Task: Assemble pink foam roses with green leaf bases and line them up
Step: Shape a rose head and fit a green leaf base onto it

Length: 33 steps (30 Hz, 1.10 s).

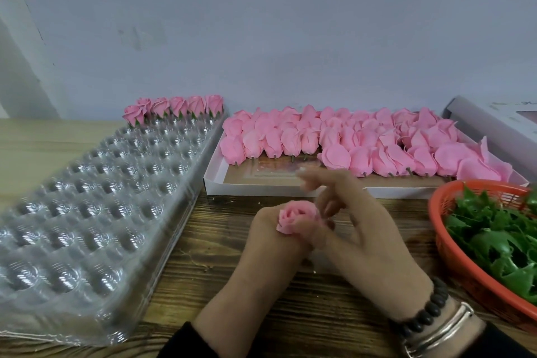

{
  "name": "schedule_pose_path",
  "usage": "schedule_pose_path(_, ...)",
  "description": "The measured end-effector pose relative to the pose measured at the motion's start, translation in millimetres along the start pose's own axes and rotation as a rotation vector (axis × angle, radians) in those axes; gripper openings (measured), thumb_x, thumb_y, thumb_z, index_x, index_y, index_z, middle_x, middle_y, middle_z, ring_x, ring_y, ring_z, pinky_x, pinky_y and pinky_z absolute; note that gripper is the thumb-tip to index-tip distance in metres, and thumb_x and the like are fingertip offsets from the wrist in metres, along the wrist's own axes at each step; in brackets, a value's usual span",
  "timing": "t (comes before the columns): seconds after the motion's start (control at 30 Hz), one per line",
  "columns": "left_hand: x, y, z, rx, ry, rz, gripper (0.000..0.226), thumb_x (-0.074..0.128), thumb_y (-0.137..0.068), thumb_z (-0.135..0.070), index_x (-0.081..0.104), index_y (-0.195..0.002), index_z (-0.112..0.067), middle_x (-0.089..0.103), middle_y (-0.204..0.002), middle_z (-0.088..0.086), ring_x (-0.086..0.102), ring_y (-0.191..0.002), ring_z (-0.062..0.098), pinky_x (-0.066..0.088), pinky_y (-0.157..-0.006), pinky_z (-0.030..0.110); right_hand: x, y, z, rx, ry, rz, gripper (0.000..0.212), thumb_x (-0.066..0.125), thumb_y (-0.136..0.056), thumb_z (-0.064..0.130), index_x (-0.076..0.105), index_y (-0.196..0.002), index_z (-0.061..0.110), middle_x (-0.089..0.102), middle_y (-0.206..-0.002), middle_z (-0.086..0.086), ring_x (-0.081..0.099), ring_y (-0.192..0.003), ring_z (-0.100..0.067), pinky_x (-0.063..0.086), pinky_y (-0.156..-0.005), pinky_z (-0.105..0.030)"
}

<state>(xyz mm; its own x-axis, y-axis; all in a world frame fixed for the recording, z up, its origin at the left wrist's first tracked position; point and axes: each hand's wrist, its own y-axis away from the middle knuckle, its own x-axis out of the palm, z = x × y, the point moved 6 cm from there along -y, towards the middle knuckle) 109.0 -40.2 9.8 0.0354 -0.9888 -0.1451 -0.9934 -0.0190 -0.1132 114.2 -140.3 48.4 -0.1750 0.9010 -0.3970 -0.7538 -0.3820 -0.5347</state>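
Note:
My left hand (pixel 268 244) grips a pink foam rose (pixel 293 217) from below, its bloom facing up over the wooden table. My right hand (pixel 360 224) hovers just right of the rose with fingers spread and relaxed, blurred at the tips, touching or nearly touching the petals. Whether a green leaf base sits under this rose is hidden by my fingers. Several finished roses with green bases (pixel 174 107) stand in the far row of a clear plastic cavity tray (pixel 96 197).
A white shallow box (pixel 215 183) behind my hands holds several loose pink rose heads (pixel 363 139). An orange basket (pixel 453 250) of green leaf bases (pixel 494 235) sits at the right. A grey wall is close behind; a white box lid (pixel 494 119) lies far right.

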Motion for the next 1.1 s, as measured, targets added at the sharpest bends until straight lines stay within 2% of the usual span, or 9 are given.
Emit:
schedule_pose_path(0.1, -5, 0, 3, -0.024, 0.305, -0.145, 0.021, 0.073, -0.071, -0.027, 0.071, -0.081, -0.008, 0.07, -0.084, 0.018, 0.066, -0.078, 0.03, 0.054, -0.072, 0.049, -6, 2, -19, 0.135, -0.196, -0.158, 0.023, 0.06, -0.075, 0.014, 0.056, -0.095, 0.024, 0.061, -0.085, 0.004, 0.056, -0.077, -0.008, 0.046, -0.071, -0.021)
schedule_pose_path(0.2, -6, 0, 3, -0.021, 0.513, -0.196, 0.02, 0.071, -0.068, -0.024, 0.073, -0.085, -0.015, 0.071, -0.086, 0.013, 0.068, -0.08, 0.022, 0.054, -0.071, 0.038, 10, 2, -27, 0.234, -0.2, -0.036, 0.039, 0.058, -0.069, -0.013, 0.052, -0.09, 0.019, 0.062, -0.083, 0.004, 0.058, -0.081, -0.007, 0.045, -0.078, -0.02)
schedule_pose_path(0.27, -3, 1, 4, -0.042, 0.614, -0.199, 0.023, 0.079, -0.063, -0.018, 0.075, -0.086, -0.018, 0.072, -0.085, 0.009, 0.068, -0.081, 0.019, 0.055, -0.071, 0.032, 22, 4, -24, 0.246, -0.176, 0.04, 0.043, 0.065, -0.068, -0.009, 0.052, -0.094, 0.022, 0.064, -0.084, 0.009, 0.058, -0.078, 0.001, 0.045, -0.075, -0.016)
schedule_pose_path(0.43, 7, 1, 6, -0.092, 0.701, -0.109, 0.023, 0.08, -0.062, -0.019, 0.076, -0.085, -0.017, 0.067, -0.081, 0.007, 0.062, -0.082, 0.018, 0.052, -0.078, 0.031, 23, 5, -23, 0.277, -0.123, 0.035, 0.036, 0.068, -0.066, 0.01, 0.061, -0.096, 0.028, 0.062, -0.074, 0.0, 0.057, -0.069, -0.012, 0.051, -0.068, -0.03)
schedule_pose_path(0.57, 7, -1, 10, -0.202, 0.813, 0.067, 0.034, 0.078, -0.061, -0.022, 0.074, -0.092, -0.007, 0.068, -0.094, 0.014, 0.067, -0.091, 0.021, 0.056, -0.077, 0.027, 21, 4, -23, 0.333, -0.355, 0.154, 0.015, 0.073, -0.073, 0.005, 0.065, -0.081, 0.015, 0.048, -0.054, 0.009, 0.044, -0.052, -0.003, 0.038, -0.05, -0.015)
schedule_pose_path(0.73, 1, 0, 8, -0.122, 0.627, 0.054, 0.043, 0.076, -0.067, -0.024, 0.067, -0.097, 0.005, 0.065, -0.093, 0.022, 0.065, -0.088, 0.027, 0.055, -0.072, 0.029, 21, 6, -24, 0.369, -0.471, 0.302, 0.016, 0.065, -0.078, -0.005, 0.065, -0.091, 0.005, 0.063, -0.066, 0.003, 0.058, -0.063, -0.002, 0.046, -0.062, -0.011)
schedule_pose_path(0.87, -9, -1, -3, 0.09, 0.194, -0.125, 0.01, 0.071, -0.075, -0.006, 0.074, -0.075, -0.015, 0.073, -0.07, 0.0, 0.066, -0.066, 0.006, 0.048, -0.059, 0.013, 5, 1, -30, 0.336, -0.432, 0.051, 0.033, 0.05, -0.082, -0.015, 0.063, -0.101, 0.009, 0.069, -0.098, -0.012, 0.064, -0.093, -0.015, 0.051, -0.085, -0.02)
schedule_pose_path(0.93, -7, 1, -3, 0.099, 0.016, -0.152, 0.021, 0.072, -0.075, -0.009, 0.066, -0.062, -0.025, 0.065, -0.055, -0.009, 0.058, -0.051, -0.001, 0.042, -0.05, 0.01, -2, -2, -24, 0.244, -0.352, -0.073, 0.024, 0.053, -0.086, -0.003, 0.065, -0.096, 0.015, 0.069, -0.094, -0.005, 0.063, -0.092, -0.009, 0.048, -0.08, -0.013)
schedule_pose_path(1.1, 11, 2, -5, 0.153, -0.164, -0.034, 0.018, 0.07, -0.075, -0.007, 0.066, -0.076, -0.025, 0.07, -0.071, -0.008, 0.064, -0.068, 0.001, 0.047, -0.062, 0.014, -1, 1, -7, 0.125, -0.216, -0.155, 0.025, 0.046, -0.085, 0.023, 0.07, -0.092, 0.024, 0.071, -0.089, 0.004, 0.064, -0.085, -0.002, 0.045, -0.075, -0.01)
